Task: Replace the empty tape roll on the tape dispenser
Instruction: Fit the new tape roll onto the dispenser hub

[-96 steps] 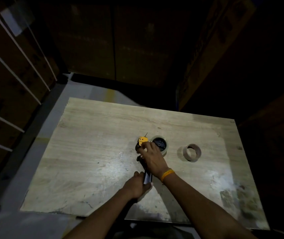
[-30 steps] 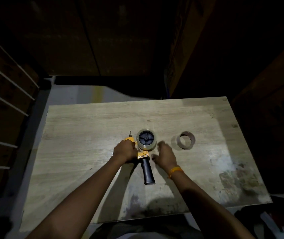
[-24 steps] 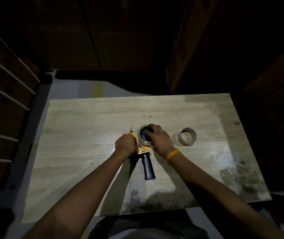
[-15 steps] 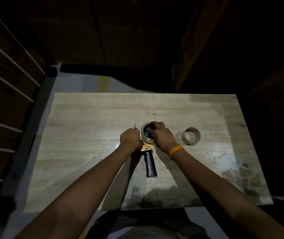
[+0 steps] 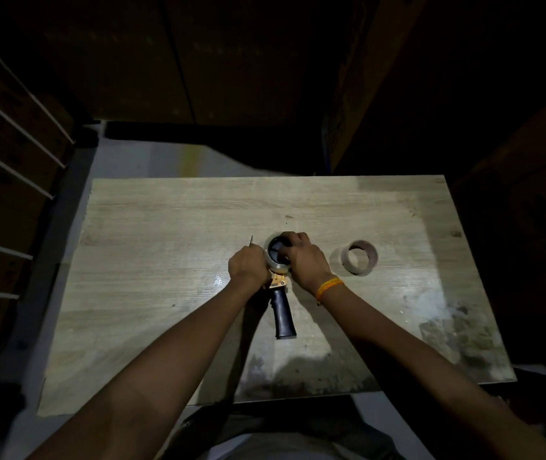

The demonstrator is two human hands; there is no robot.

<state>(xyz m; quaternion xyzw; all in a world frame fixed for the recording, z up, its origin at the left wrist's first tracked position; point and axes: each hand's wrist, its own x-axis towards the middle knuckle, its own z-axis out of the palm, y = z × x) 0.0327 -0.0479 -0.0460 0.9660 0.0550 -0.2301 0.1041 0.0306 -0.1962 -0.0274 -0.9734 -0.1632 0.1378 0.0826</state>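
A yellow tape dispenser (image 5: 278,283) with a black handle lies flat in the middle of the wooden table (image 5: 165,260), handle pointing toward me. A clear tape roll (image 5: 275,258) sits on its black hub. My left hand (image 5: 248,268) grips the dispenser's front part from the left. My right hand (image 5: 304,258) is closed over the right side of the tape roll, with fingers across the hub. The empty brown cardboard roll (image 5: 359,257) lies on its side to the right, apart from both hands.
Dark cardboard boxes stand beyond the table's far and right edges. A rack with white bars (image 5: 9,180) runs along the left. The table's near right corner is stained.
My right hand moved from the table onto the tape roll and now grips it on the hub. My left hand has kept its hold on the dispenser.
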